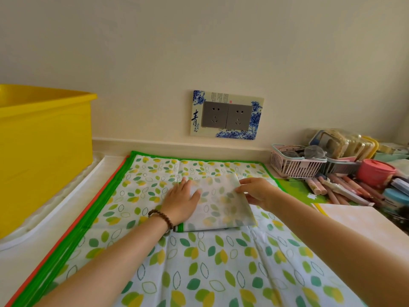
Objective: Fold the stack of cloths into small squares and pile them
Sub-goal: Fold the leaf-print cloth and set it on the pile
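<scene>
Here, below wall sockets (226, 117), left hand (180, 202) lies flat on folded cloth (221, 209); right hand (257, 191) pinches it.

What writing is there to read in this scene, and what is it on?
"青": large brush character on the left of the socket surround.
"花": smaller, just below it; the tiny characters beside it are unreadable.
Fine print columns along the surround's top: too small to read.
Labels on the tubes at right: blurred.
The folded cloth: leaf print only, no writing.
</scene>
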